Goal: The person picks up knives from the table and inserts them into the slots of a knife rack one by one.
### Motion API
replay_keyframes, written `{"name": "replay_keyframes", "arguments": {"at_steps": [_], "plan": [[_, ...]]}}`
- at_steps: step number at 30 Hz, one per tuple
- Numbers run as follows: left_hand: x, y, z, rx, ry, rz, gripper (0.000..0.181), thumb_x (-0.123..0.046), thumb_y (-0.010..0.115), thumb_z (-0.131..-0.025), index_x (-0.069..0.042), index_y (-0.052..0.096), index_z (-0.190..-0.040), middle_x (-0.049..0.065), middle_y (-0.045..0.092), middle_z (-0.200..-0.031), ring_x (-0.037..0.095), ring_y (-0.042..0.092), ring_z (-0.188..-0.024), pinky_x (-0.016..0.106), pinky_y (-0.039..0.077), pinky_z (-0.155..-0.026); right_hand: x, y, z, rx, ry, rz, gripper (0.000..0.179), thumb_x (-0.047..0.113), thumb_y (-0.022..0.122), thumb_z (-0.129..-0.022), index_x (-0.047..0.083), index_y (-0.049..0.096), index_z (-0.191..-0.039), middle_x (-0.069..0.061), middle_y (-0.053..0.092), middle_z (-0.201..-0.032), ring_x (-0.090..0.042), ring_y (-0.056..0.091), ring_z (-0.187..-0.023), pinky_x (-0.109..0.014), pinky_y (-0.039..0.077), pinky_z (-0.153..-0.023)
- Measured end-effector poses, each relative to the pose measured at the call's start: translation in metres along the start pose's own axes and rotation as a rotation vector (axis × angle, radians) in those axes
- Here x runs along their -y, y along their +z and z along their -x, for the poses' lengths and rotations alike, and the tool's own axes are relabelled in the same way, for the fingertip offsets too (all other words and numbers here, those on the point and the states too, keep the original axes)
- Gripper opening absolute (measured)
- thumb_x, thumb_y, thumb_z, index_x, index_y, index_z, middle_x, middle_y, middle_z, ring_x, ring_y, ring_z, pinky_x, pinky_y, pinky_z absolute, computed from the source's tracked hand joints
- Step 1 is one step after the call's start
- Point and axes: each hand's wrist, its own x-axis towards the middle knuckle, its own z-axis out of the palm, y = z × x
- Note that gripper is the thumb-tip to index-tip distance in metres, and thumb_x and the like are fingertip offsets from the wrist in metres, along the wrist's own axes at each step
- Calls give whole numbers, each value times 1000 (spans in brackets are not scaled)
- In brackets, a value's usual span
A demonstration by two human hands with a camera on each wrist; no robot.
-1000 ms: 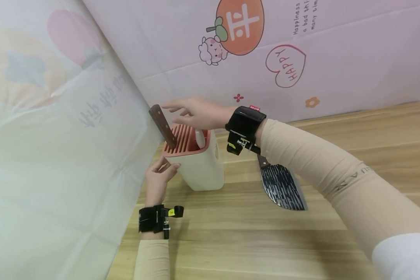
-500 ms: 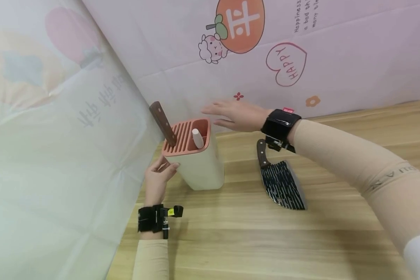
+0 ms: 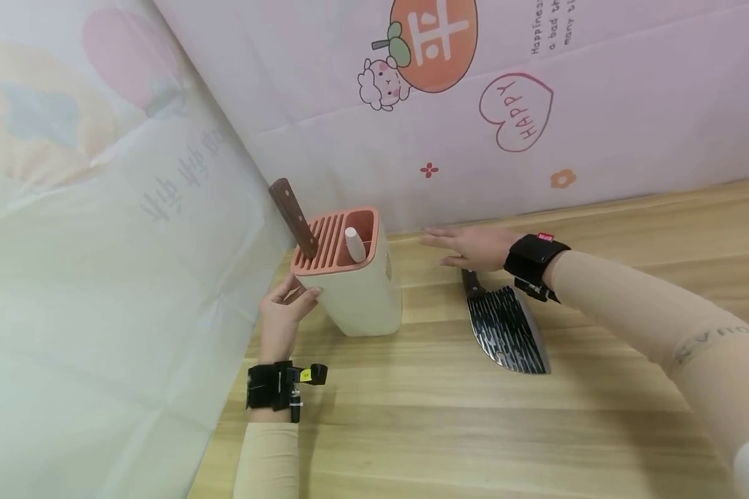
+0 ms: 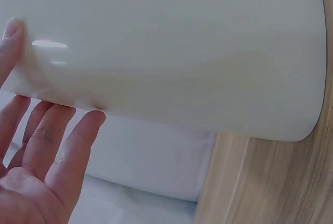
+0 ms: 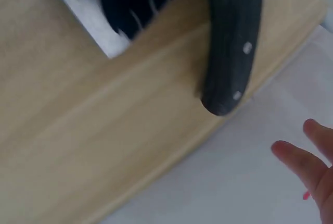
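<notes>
A cream knife block (image 3: 365, 305) with a slotted coral top stands on the table. My left hand (image 3: 281, 315) holds its near left corner. In the left wrist view the thumb lies on one face of the block and the fingers (image 4: 78, 140) bear on its edge. A brown-handled knife (image 3: 295, 218) leans in one slot, its blade hidden inside; a white handle (image 3: 354, 244) pokes up from the wider compartment. To the right lies a cleaver (image 3: 505, 333) with a black patterned blade. Over its dark handle (image 5: 232, 47), my right hand (image 3: 480, 247) hovers with fingers extended, holding nothing.
The wooden table (image 3: 424, 416) runs up to a pink printed sheet (image 3: 630, 104) at the back. A pale sheet (image 3: 131, 291) forms the left side, close to the block and my left arm.
My right hand has moved from above the knife block rightward and down, to over the cleaver's handle. The left hand keeps its hold on the block.
</notes>
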Motion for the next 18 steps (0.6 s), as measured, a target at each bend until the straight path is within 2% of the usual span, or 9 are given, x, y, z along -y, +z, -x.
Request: {"name": "replay_keyframes", "arguments": {"at_steps": [1, 2, 4, 7, 8, 13, 14, 16, 18], "plan": [[0, 0, 0, 3, -1, 2, 62, -5, 76, -85, -10, 48, -140, 14, 55, -120, 24, 59, -112, 34, 54, -92, 0, 4, 2, 11, 33, 2, 57, 39, 50, -103, 23, 27, -153, -11, 27, -156, -23, 66, -92, -36, 54, -59], [0, 0, -1, 6, -2, -1, 61, -5, 76, -85, -11, 49, -139, 14, 55, -120, 24, 59, -112, 34, 54, -92, -1, 9, 3, 16, 65, 9, 57, 41, 48, -103, 22, 27, -153, -13, 27, -155, -25, 65, -94, -37, 54, -60], [1, -1, -1, 6, -7, -8, 60, -6, 75, -85, -11, 50, -139, 14, 56, -122, 23, 59, -112, 33, 54, -92, -1, 18, 4, -5, 136, 22, 58, 42, 48, -103, 15, 32, -151, -21, 32, -151, -34, 62, -105, -44, 56, -71], [1, -2, 0, -4, -19, -10, 61, -6, 76, -85, -11, 49, -139, 14, 55, -124, 23, 59, -113, 33, 54, -92, 1, 29, 3, -40, 271, 23, 59, 41, 51, -102, 3, 39, -145, -32, 38, -142, -47, 50, -116, -56, 51, -88], [1, -3, 0, -6, -23, -9, 62, -6, 76, -85, -11, 48, -140, 14, 54, -124, 23, 58, -113, 33, 54, -92, 0, 32, 3, -51, 315, 13, 59, 40, 53, -101, -1, 41, -142, -34, 42, -138, -48, 51, -115, -59, 49, -91], [1, -1, 3, -5, -35, -12, 65, -10, 78, -84, -12, 47, -141, 13, 54, -124, 23, 58, -113, 34, 54, -91, -3, 46, -2, -33, 489, -58, 66, 41, 60, -97, -6, 40, -139, -29, 56, -119, -42, 58, -100, -55, 52, -84], [1, -1, 3, -5, -32, -12, 64, -10, 78, -84, -12, 48, -141, 14, 54, -123, 23, 59, -113, 34, 55, -91, -3, 48, -3, -25, 507, -71, 69, 42, 62, -95, -8, 40, -138, -29, 58, -117, -40, 59, -97, -54, 53, -83], [1, 0, 3, -9, -30, -11, 64, -9, 77, -84, -12, 48, -141, 13, 55, -123, 22, 59, -112, 34, 55, -91, -4, 49, -7, -7, 540, -79, 66, 43, 68, -89, -9, 50, -126, -25, 62, -106, -36, 61, -88, -51, 55, -77], [1, 1, 3, -13, -28, -7, 65, -8, 76, -85, -11, 46, -142, 13, 54, -120, 22, 59, -112, 34, 55, -91, -4, 49, -9, 14, 564, -80, 65, 41, 73, -84, -10, 54, -119, -24, 64, -102, -35, 61, -87, -50, 55, -77]]}}
